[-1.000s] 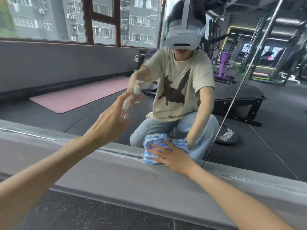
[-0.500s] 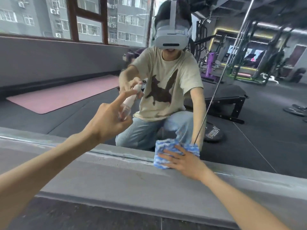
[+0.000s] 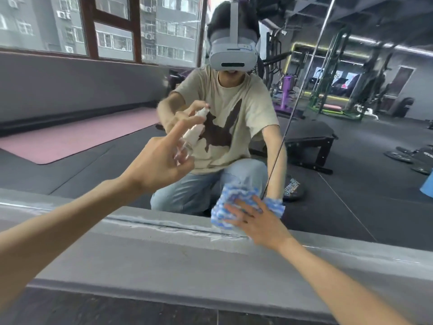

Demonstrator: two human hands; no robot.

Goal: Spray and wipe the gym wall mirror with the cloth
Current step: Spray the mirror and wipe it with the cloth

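Our left hand grips the small spray bottle, forefinger stretched toward its nozzle and aimed at the mirror. Our right hand, fingers spread flat, presses the blue-and-white cloth against the glass just above the grey ledge. Over the last second the cloth has slid right along the bottom edge to the panel seam, so we judge wiping is under way, with most of the mirror above unwiped.
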